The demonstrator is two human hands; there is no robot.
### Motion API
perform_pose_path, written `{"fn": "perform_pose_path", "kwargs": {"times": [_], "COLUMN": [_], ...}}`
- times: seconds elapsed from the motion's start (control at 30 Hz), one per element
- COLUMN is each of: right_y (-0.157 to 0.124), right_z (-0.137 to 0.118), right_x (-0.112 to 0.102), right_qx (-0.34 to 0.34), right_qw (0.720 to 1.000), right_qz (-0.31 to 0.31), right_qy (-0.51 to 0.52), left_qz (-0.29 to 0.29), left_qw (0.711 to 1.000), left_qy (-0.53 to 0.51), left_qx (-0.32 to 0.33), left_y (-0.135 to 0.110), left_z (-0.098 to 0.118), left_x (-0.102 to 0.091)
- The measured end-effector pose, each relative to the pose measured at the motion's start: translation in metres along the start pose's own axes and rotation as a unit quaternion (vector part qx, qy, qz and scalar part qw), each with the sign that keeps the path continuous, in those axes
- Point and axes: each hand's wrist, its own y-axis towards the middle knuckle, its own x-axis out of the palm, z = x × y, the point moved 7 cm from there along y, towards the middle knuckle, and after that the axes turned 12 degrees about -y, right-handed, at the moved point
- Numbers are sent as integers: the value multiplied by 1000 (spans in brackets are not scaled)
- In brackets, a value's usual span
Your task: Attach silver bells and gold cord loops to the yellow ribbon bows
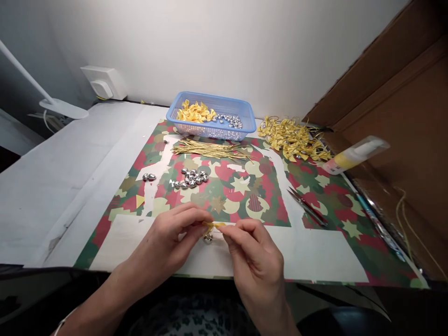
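Near the table's front edge, my left hand (178, 233) and my right hand (257, 252) pinch a small yellow ribbon bow (214, 224) between thumbs and forefingers, one at each side. Just below the bow hangs a shiny silver bell (208, 237), partly hidden by my fingers. Beyond my hands lies a loose group of silver bells (192, 178), with two more bells (149, 177) to the left. A bundle of gold cords (210, 149) is spread farther back.
A blue basket (213, 99) at the back holds yellow ribbon pieces and silver bells. Right of it lies a heap of finished-looking yellow bows (294, 137). Tweezers (308, 207) and a clear-capped bottle (353, 156) are at right, beside a cardboard wall (395, 102). A lamp base (65, 108) stands left.
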Motion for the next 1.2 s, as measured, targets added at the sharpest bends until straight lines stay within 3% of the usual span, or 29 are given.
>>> {"fn": "perform_pose_path", "kwargs": {"times": [0.43, 0.63, 1.2], "right_y": [-6, -5, -2], "right_z": [-17, -18, -31], "right_x": [0, 0, -1], "right_qx": [-67, -70, -96], "right_qw": [992, 992, 982], "right_qz": [9, 0, 8], "right_qy": [-104, -106, -162], "left_qz": [76, 62, 26], "left_qw": [997, 995, 979], "left_qy": [15, 45, 136], "left_qx": [14, 71, 150], "left_y": [-11, -12, -17], "left_z": [-1, 8, 26], "left_x": [-8, -6, 5]}}
